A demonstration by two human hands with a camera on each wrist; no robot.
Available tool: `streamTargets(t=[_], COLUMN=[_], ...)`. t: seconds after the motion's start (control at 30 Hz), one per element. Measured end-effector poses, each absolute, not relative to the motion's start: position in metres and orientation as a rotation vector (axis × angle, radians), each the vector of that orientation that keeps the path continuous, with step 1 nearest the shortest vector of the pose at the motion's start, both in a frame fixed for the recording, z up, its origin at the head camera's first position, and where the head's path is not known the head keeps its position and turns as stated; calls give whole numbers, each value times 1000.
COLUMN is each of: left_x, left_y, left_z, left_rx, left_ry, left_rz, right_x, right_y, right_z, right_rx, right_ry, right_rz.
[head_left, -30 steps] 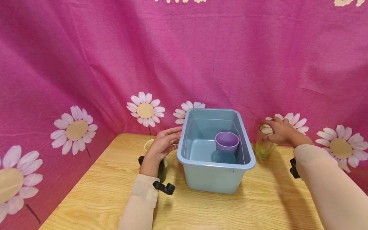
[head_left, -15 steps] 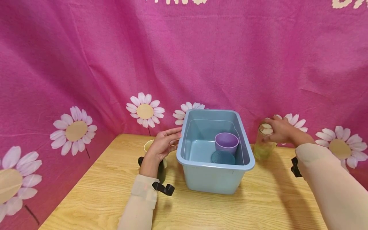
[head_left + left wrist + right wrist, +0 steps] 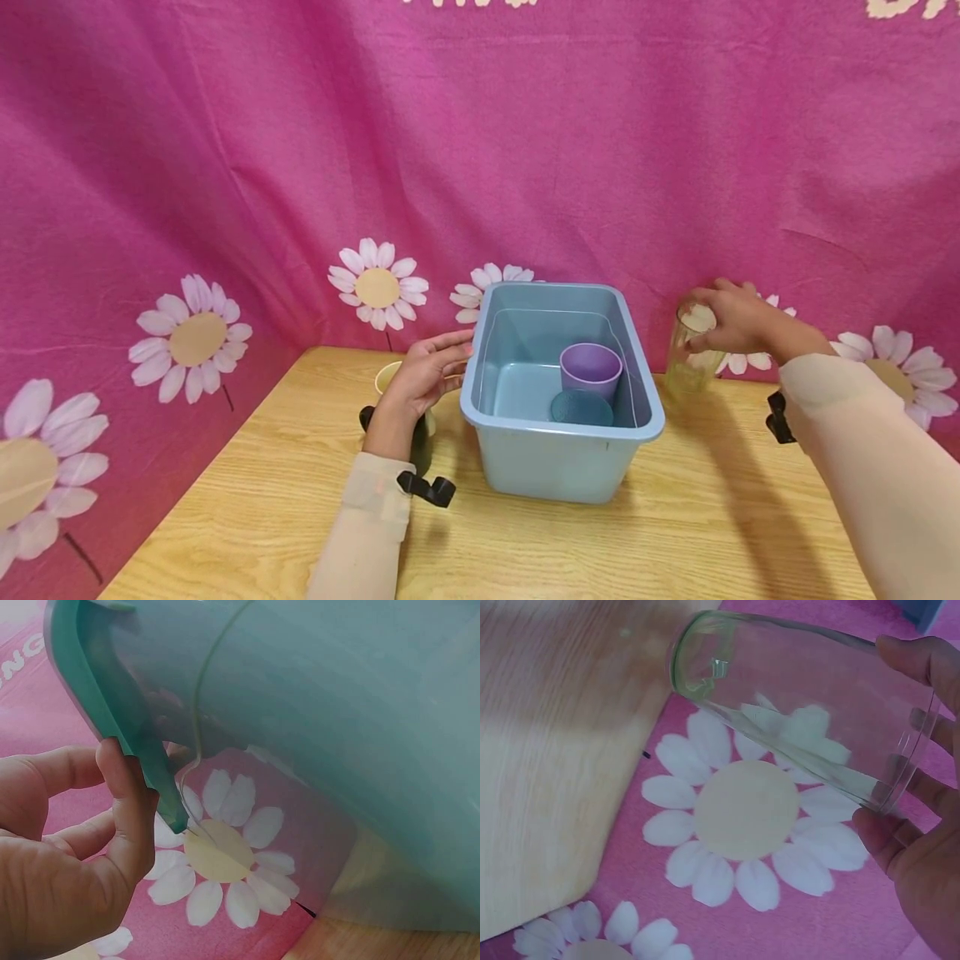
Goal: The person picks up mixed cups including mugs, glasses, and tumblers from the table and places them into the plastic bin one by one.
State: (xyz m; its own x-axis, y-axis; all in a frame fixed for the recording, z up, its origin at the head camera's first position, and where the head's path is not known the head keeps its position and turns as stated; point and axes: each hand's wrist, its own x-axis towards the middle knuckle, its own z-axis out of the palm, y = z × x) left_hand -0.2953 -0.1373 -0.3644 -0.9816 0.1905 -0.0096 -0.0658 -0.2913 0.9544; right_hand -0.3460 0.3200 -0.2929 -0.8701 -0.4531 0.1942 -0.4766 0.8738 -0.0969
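Right hand [image 3: 731, 321], clamped round the mouth of the clear glass [image 3: 686, 367], right of the blue tub [image 3: 555, 462]; left hand [image 3: 422, 379], gripping the tub's left rim. Even finger pressure and an upright glass should limit slipping.

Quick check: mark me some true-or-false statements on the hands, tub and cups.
The right hand grips the transparent tumbler near its rim. True.
The purple cup and a dark teal item are inside the blue tub. True.
The tumbler is inside the tub. False: it is to the tub's right.
The left hand partly hides the yellow cup in the head view. True.
The left hand holds the purple cup. False: it holds the tub by its rim.
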Motion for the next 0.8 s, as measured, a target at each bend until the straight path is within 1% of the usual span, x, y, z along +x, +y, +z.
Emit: streamTargets(t=[0.47, 0.8], left_x=[-295, -296], left_y=[-138, -137], left_z=[-364, -364], left_rx=[148, 127], left_ry=[1767, 1790], left_rz=[2399, 2387], right_x=[-346, -343], right_y=[314, 311], right_z=[-263, -247], right_rx=[754, 709], right_ry=[-2832, -2883], right_rz=[166, 177])
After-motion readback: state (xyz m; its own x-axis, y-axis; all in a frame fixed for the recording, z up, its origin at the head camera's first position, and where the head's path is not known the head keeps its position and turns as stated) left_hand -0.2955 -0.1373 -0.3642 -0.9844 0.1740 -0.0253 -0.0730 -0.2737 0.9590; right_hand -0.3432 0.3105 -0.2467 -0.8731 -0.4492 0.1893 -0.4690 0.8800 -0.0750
